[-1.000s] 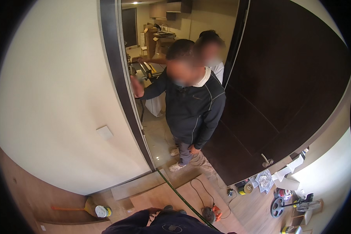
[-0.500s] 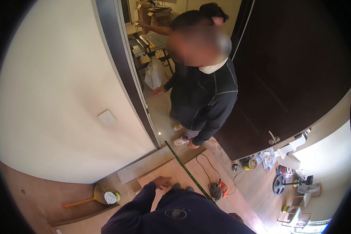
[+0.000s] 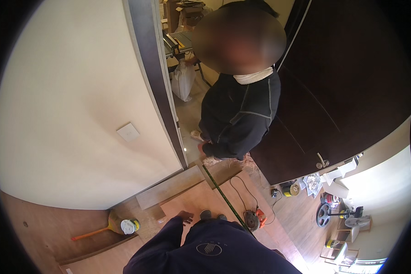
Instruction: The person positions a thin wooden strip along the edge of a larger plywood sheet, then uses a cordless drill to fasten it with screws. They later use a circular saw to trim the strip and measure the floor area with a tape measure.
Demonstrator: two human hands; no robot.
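Door: dark, stands open at right, handle low on its edge.
Wall: pale, with a white switch plate.
Co-worker: dark sweater, standing in the doorway.
Floor plank: light wood, flat on the floor at the wall's foot, just ahead of the hand.
Circular saw: on the floor, right of the plank.
Left hand: grip wide, fingers spread, holding nothing, above the planks.
Right hand: not visible.
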